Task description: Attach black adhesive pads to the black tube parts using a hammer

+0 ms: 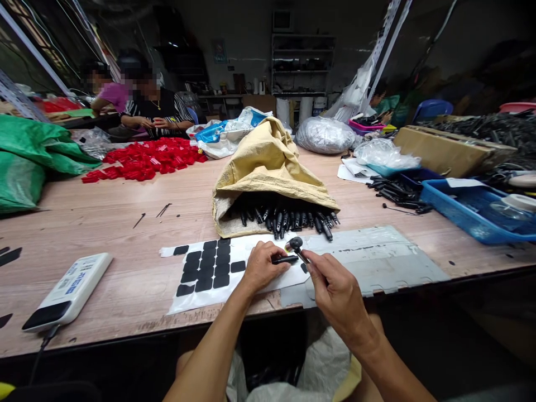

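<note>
In the head view, the left hand has its thumb and fingers closed around a short black rod, which lies nearly level just above a white sheet. The right hand pinches the metal stem of a small tool with a round black head between thumb and fingers; the stem slants up toward the left, and the head is just beside the rod's tip. The sheet, bearing rows of black stickers, lies near the front edge of the wooden table, partly on or beside a grey board; which of these, I cannot tell. Just beyond the hands, a yellow sack lies with its mouth open toward them, and black tubes spill from it. A white power bank with a cable lies at the left. Farther back are a heap of red pieces and a green sack; at the right stands a blue tray. Two people sit across the table at the far left.
</note>
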{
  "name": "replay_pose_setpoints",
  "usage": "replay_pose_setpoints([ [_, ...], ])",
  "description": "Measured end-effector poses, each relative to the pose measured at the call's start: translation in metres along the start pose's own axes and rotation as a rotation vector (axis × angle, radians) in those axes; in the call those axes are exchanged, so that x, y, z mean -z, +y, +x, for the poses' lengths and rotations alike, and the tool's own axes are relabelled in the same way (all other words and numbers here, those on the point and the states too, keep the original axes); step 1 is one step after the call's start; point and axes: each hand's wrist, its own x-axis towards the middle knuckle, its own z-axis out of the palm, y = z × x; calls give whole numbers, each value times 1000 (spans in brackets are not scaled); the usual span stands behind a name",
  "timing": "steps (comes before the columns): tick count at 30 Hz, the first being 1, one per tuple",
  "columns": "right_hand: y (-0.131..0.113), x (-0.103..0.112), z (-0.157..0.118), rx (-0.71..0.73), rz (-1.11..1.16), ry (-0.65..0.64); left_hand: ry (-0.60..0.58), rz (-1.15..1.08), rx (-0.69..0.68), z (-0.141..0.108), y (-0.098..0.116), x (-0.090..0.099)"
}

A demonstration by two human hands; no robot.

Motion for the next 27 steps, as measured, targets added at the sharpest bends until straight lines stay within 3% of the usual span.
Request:
replay_pose_setpoints([
  [5, 3, -6, -4, -1, -122, -108, -8, 48, -6, 0, 2, 0],
  [10, 10, 1, -1, -13, -112, -1, 3, -2, 8, 0, 2, -1],
  [16, 18, 2, -4, -42, -175, -54, 8, -8, 2, 1, 0, 0],
  [20, 36, 12, 2, -82, -300, 21, -13, -33, 6, 0, 0, 2],
  [27, 75, 15, 5, -23, -577, -10, -22, -51, -8, -1, 0, 4],
])
